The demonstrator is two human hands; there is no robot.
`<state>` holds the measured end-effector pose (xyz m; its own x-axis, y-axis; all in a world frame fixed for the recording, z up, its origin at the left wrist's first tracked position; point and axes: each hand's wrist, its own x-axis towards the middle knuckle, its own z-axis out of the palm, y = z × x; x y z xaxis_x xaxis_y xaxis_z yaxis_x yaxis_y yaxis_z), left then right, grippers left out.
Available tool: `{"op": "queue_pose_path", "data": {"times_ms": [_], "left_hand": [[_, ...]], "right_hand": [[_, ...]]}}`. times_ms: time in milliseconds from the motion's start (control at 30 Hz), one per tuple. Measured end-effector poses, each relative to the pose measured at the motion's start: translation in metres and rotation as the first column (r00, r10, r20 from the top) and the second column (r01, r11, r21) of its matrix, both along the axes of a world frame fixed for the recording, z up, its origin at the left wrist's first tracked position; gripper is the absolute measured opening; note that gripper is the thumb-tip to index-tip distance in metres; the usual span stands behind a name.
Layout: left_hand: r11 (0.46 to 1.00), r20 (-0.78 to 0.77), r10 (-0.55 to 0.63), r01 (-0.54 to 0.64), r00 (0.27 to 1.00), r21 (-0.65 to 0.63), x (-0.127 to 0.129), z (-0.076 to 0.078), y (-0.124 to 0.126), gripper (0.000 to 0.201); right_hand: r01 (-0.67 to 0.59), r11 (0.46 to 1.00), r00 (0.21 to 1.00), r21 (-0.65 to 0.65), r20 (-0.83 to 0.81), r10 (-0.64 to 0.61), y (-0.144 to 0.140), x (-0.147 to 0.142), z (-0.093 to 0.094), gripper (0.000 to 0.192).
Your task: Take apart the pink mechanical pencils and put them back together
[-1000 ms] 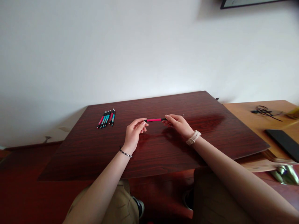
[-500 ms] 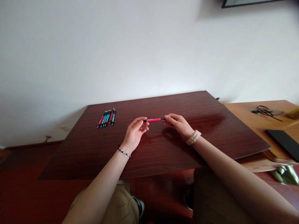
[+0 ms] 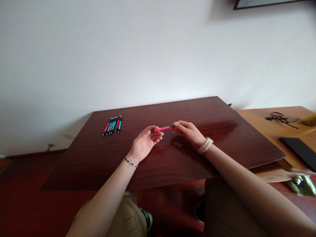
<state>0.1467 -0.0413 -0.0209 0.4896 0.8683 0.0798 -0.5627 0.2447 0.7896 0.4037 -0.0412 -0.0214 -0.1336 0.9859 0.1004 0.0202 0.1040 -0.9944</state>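
A pink pen with black ends (image 3: 163, 128) is held level above the dark wooden tabletop (image 3: 172, 158), between both my hands. My left hand (image 3: 145, 143) is palm-up and pinches the pen's left end with fingers and thumb. My right hand (image 3: 189, 131), with a pale watch on its wrist, grips the pen's right end. A row of several pink and teal pens (image 3: 113, 125) lies at the table's far left, well away from either hand.
A lighter wooden desk (image 3: 276, 126) adjoins on the right, carrying a coiled black cable (image 3: 280, 117) and a flat black device (image 3: 300, 151). A white wall rises behind the table. My knees and a shoe show below the near edge.
My left hand has turned palm-up and shifted slightly right along the pen, whose left end has dipped a little. The right hand has hardly moved.
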Motion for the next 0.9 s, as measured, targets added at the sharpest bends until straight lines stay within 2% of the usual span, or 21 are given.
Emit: {"op": "queue_pose_path", "data": {"times_ms": [100, 200, 300, 367, 467, 533, 767, 900], "left_hand": [[0.999, 0.03, 0.032, -0.031, 0.999, -0.009, 0.0, 0.0, 0.001, 0.026], [0.996, 0.058, 0.089, -0.088, 0.994, -0.024, -0.002, 0.001, 0.002, 0.021], [0.992, 0.076, 0.122, -0.119, 0.99, -0.048, -0.003, 0.001, 0.003, 0.019], [0.991, 0.088, 0.126, -0.121, 0.988, -0.061, -0.003, 0.002, 0.003, 0.021], [0.99, 0.101, 0.131, -0.124, 0.986, -0.072, -0.003, 0.002, 0.003, 0.022], [0.989, 0.104, 0.135, -0.128, 0.985, -0.071, -0.003, 0.002, 0.004, 0.023], [0.982, 0.047, 0.175, -0.171, 0.983, -0.076, -0.004, 0.002, 0.004, 0.022], [0.978, 0.029, 0.195, -0.192, 0.98, -0.076, -0.004, 0.001, 0.004, 0.021]], "right_hand": [[0.085, 0.996, 0.996, 0.036, -0.008, -0.084, 0.005, 0.014, 0.004, 0.041], [0.232, 0.959, 0.967, 0.163, 0.068, -0.245, 0.015, 0.042, 0.006, 0.032], [0.336, 0.898, 0.876, 0.285, 0.254, -0.409, 0.023, 0.073, 0.002, 0.026], [0.343, 0.876, 0.787, 0.34, 0.405, -0.465, 0.027, 0.089, -0.004, 0.027], [0.265, 0.89, 0.673, 0.371, 0.59, -0.446, 0.029, 0.102, -0.014, 0.029], [0.222, 0.91, 0.628, 0.349, 0.663, -0.408, 0.029, 0.105, -0.02, 0.028], [0.212, 0.941, 0.541, 0.264, 0.77, -0.338, 0.03, 0.106, -0.026, 0.018], [0.245, 0.928, 0.548, 0.282, 0.749, -0.372, 0.028, 0.103, -0.023, 0.016]]}}
